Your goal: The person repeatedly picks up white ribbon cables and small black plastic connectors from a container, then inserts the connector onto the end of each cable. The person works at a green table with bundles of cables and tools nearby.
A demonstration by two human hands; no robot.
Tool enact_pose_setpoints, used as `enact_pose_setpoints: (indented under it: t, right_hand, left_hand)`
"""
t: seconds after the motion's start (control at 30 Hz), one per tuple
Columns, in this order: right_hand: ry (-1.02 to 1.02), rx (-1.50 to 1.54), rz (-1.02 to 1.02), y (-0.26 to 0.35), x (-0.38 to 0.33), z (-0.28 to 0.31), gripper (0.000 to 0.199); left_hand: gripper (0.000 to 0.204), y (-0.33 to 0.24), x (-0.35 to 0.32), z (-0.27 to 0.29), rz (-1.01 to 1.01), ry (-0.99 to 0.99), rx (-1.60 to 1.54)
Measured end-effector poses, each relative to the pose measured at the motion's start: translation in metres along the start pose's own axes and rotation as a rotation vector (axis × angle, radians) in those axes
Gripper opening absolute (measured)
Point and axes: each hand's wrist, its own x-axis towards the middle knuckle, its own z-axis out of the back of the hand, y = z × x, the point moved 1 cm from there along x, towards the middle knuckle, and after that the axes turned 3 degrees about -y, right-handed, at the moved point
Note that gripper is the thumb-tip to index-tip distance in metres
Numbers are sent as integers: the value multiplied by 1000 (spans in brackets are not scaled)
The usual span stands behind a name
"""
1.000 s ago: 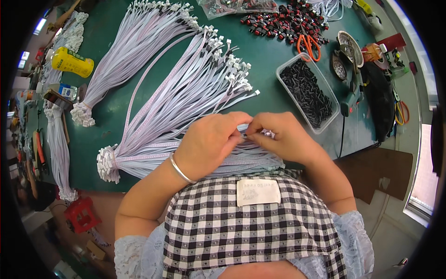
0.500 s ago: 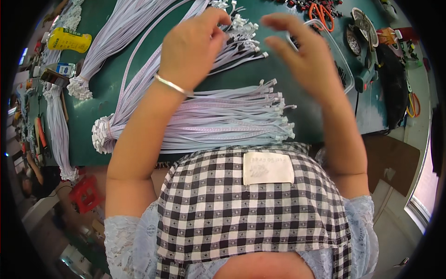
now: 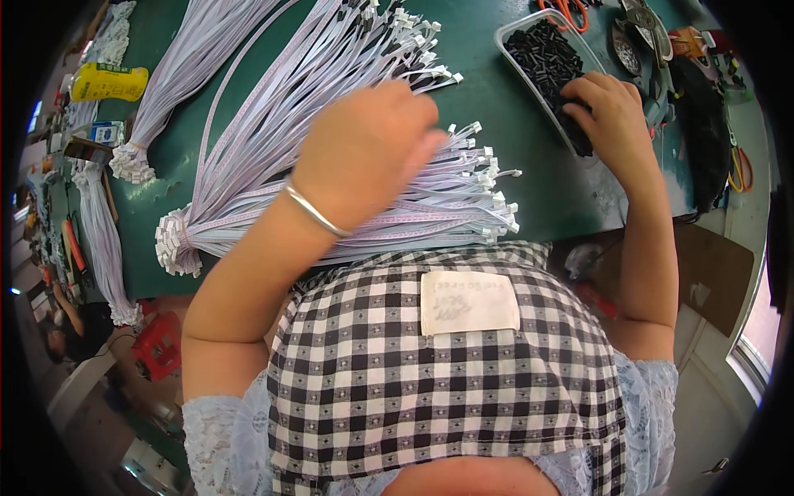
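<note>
Green table; right hand's fingers hidden in tray.

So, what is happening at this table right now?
A person sits at a green table covered with bundles of pale ribbon cables. The left hand is over the nearest bundle. The right hand reaches into a clear tray of small black parts.
</note>
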Motion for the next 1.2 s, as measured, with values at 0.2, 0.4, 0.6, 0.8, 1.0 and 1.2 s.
enact_pose_setpoints:
  t: [0.2,0.4,0.6,0.8,1.0,1.2]
  right_hand:
    - [34,9,49,1,2,0,8]
    - [55,27,0,3,6,2,5]
    - [-18,150,-34,5,12,10,9]
    - [-102,142,-71,7,10,11,11]
    - [66,1174,-536,42,9,24,10]
    - [75,1723,-648,107,12,-16,10]
  left_hand:
    - [12,-1,-4,-16,-17,13,-52]
    - [10,3,-2,-2,458,126,-607]
    - [15,11,-13,-15,736,216,-1107]
    - [12,17,-13,-13,766,280,-1212]
    - [13,18,-13,-12,791,226,-1270]
    - [14,15,-12,-10,782,224,-1281]
